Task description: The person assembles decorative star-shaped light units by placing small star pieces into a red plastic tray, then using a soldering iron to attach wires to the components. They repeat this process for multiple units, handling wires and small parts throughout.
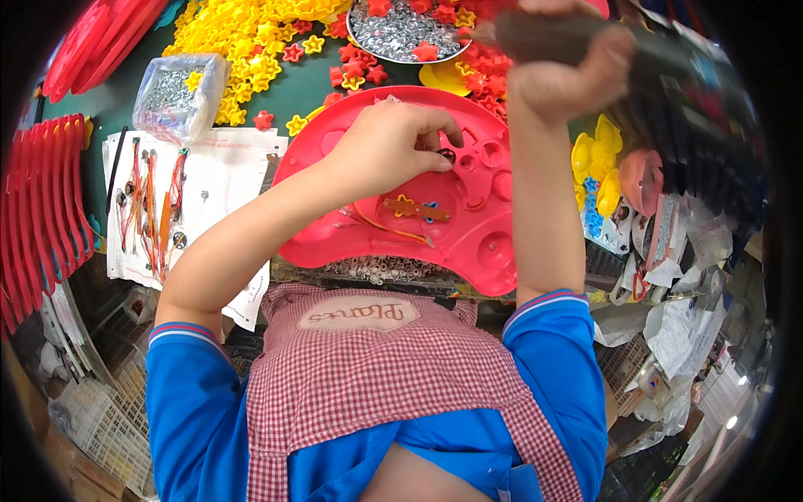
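A pink-red plastic shell [301,219] with moulded rings and recesses lies open side up before me. My left hand [401,141] reaches over it, thumb and fingertips around a small round black part [446,155] beside the moulded sockets. A brown strip board [417,209] lies in the shell, with yellow and blue star pieces partly showing at it. Thin wires [389,229] run near the board. Raised at the upper right, my right hand [558,85] grips a dark powered screwdriver [542,37], blurred, its tip end pointing left above a round dish of screws [408,34].
Yellow star pieces [241,56] and red ones [492,75] are heaped at the back. A bag-lined box of small metal parts [175,91] stands left, behind wired components on paper [232,169]. Stacked pink shells [47,201] line the left edge. Yellow caps [602,154] lie right.
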Demonstrator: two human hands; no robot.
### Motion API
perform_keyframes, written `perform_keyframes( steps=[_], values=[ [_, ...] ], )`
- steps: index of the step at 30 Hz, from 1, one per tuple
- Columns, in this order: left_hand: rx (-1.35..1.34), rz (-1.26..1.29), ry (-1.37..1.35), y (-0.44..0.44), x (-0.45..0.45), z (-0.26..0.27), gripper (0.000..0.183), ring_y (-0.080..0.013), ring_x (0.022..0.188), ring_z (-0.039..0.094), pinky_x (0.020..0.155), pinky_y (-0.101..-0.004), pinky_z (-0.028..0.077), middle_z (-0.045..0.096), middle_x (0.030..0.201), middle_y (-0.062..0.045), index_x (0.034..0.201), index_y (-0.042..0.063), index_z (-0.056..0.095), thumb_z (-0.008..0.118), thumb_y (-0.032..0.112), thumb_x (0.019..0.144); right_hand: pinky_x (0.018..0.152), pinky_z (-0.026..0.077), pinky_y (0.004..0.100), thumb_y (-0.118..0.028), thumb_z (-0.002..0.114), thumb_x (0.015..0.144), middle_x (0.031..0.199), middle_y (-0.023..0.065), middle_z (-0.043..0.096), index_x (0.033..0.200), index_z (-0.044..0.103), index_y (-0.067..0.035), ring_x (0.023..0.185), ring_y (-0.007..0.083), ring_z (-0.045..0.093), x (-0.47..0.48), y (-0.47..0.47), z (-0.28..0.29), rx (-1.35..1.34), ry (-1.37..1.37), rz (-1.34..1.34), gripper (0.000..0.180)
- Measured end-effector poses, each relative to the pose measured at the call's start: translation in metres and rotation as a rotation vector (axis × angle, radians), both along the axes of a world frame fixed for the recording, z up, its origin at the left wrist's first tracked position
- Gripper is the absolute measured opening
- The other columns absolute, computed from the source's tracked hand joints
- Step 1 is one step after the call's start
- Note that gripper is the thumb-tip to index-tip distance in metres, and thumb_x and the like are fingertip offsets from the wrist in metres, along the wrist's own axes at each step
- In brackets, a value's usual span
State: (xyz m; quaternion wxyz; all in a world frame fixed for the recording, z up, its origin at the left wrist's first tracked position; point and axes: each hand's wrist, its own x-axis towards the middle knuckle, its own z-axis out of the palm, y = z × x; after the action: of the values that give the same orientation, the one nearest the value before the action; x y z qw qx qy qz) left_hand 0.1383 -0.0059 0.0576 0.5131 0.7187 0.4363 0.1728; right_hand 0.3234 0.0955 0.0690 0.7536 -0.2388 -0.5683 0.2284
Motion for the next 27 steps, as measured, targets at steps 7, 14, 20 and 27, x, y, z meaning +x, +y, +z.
perform_keyframes(
  steps=[7,14,20,27],
  values=[
    [0.388,-0.005,-0.080,0.002,0.052,-0.026,0.019,-0.0238,0.074,0.067,0.067,-0.0346,0.053,0.070,0.081,-0.010,0.095,0.006,0.070,0.071,0.012,0.077,0.067,0.047,0.0379,-0.063,0.046,0.086,0.076,0.0135,0.058,0.132,0.040,-0.003,0.067,0.0253,0.055,0.039,-0.109,0.023,-0.013,0.133,0.106,0.076],
    [0.603,-0.121,0.050,0.015,0.050,-0.036,0.017,-0.0263,0.079,0.063,0.069,-0.0372,0.051,0.063,0.086,-0.007,0.092,0.008,0.072,0.072,0.017,0.077,0.076,0.043,0.0365,-0.066,0.045,0.086,0.085,0.0105,0.055,0.127,0.047,-0.011,0.078,0.0227,0.053,0.065,-0.170,-0.006,-0.244,-0.037,0.091,0.068],
    [0.683,-0.256,-0.056,0.024,0.057,-0.046,0.015,-0.0263,0.085,0.061,0.072,-0.0376,0.050,0.062,0.090,-0.005,0.089,0.008,0.072,0.072,0.016,0.076,0.074,0.046,0.0355,-0.067,0.054,0.081,0.085,0.0099,0.055,0.122,0.046,-0.002,0.077,0.0221,0.055,0.051,-0.171,-0.004,-0.260,0.087,0.046,0.077],
    [0.820,-0.148,0.070,0.021,0.054,-0.046,0.018,-0.0228,0.110,0.055,0.090,-0.0414,0.041,0.062,0.114,-0.001,0.090,0.019,0.075,0.076,0.024,0.072,0.077,0.043,0.0370,-0.064,0.048,0.086,0.089,0.0092,0.055,0.133,0.044,-0.015,0.080,0.0232,0.054,0.056,-0.169,-0.005,-0.284,0.051,0.082,0.069]
  ],
)
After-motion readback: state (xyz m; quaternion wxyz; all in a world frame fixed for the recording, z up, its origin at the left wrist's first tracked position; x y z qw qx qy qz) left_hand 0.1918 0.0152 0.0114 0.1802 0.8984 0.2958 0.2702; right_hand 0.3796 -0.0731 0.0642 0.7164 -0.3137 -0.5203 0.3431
